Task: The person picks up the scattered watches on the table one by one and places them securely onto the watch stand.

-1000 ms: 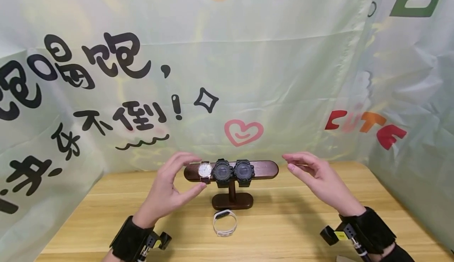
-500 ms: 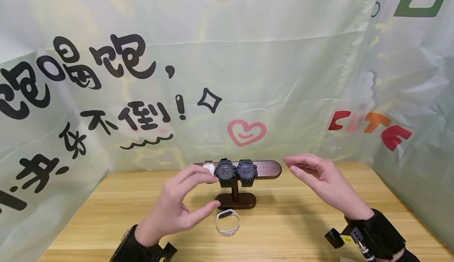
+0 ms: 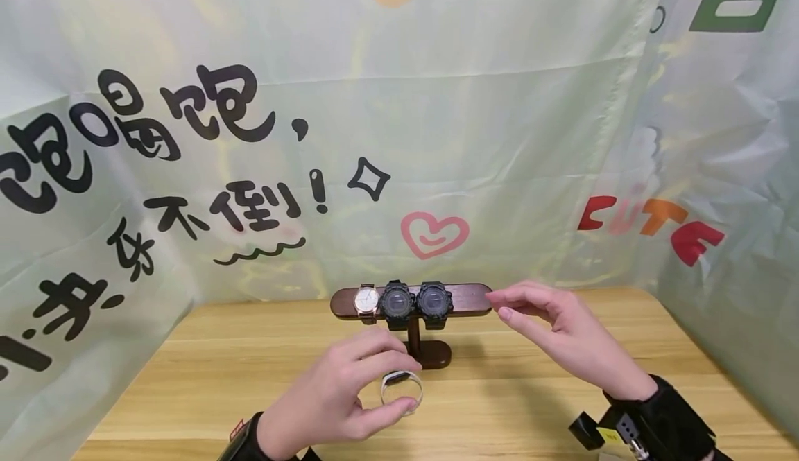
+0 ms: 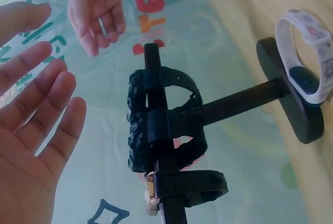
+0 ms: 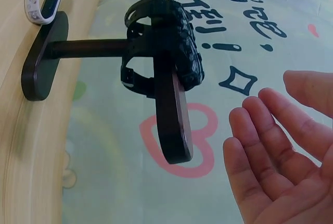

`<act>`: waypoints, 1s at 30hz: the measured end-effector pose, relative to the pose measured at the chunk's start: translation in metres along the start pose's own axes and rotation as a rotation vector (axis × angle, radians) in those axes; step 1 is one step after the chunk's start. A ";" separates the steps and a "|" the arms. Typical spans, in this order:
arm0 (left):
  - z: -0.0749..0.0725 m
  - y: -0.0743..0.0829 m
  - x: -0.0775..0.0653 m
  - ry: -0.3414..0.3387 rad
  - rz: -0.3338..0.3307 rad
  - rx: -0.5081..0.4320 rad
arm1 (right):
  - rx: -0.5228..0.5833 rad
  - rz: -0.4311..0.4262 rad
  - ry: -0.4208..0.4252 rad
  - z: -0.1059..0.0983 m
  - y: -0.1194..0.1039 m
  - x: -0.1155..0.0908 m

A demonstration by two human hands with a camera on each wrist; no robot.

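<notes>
A dark wooden watch stand (image 3: 471, 298) bears three watches: a white-faced one (image 3: 366, 299) at the left end and two black sports watches (image 3: 397, 301) beside it. On the table in front of its base lies a white fitness band (image 3: 388, 393) with a dark screen. My left hand (image 3: 349, 392) hovers over the band, thumb and fingers apart, partly covering it in the head view. Whether it touches the band cannot be told. Fingers loosely bent, my right hand (image 3: 562, 329) is held near the stand's right end and grips nothing.
The wooden table (image 3: 187, 378) ends at a printed cloth backdrop (image 3: 499, 135) behind and on both sides. Black straps with small cameras, such as the right wrist strap (image 3: 671, 416), sit on the wrists. A pale object edge shows at the bottom right.
My left hand has moved from the stand's left end down and right to the fitness band. My right hand has shifted slightly down. The watches stay on the stand.
</notes>
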State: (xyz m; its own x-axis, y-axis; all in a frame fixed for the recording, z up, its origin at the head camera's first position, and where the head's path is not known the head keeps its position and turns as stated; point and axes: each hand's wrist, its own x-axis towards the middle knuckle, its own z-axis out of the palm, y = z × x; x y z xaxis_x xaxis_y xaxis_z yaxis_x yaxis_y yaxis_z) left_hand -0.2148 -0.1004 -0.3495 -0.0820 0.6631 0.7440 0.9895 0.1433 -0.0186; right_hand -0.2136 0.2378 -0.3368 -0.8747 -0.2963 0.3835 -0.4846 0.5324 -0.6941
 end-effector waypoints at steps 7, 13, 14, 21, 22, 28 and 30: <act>0.008 0.001 -0.006 -0.086 -0.056 0.027 | 0.023 -0.047 -0.040 0.006 -0.001 -0.002; 0.016 0.001 -0.012 -0.184 -0.101 0.077 | 0.044 -0.073 -0.084 0.013 -0.002 -0.003; 0.017 0.001 -0.014 -0.205 -0.108 0.077 | 0.041 -0.077 -0.089 0.014 -0.002 -0.003; 0.029 0.001 -0.025 -0.366 -0.210 0.084 | 0.014 -0.126 -0.119 0.021 -0.001 -0.004; 0.031 0.000 -0.026 -0.390 -0.225 0.095 | 0.010 -0.134 -0.127 0.022 -0.001 -0.004; 0.040 -0.004 -0.032 -0.498 -0.318 0.154 | 0.024 -0.145 -0.183 0.024 0.000 -0.004; 0.042 -0.005 -0.034 -0.519 -0.342 0.168 | 0.025 -0.145 -0.193 0.025 0.000 -0.005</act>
State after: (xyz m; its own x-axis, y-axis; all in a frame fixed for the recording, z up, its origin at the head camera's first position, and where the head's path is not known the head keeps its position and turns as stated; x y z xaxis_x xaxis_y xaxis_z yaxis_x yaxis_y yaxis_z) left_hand -0.2223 -0.0924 -0.4026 -0.4778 0.8231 0.3071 0.8688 0.4944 0.0266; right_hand -0.2097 0.2197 -0.3541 -0.7782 -0.5154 0.3589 -0.6030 0.4537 -0.6562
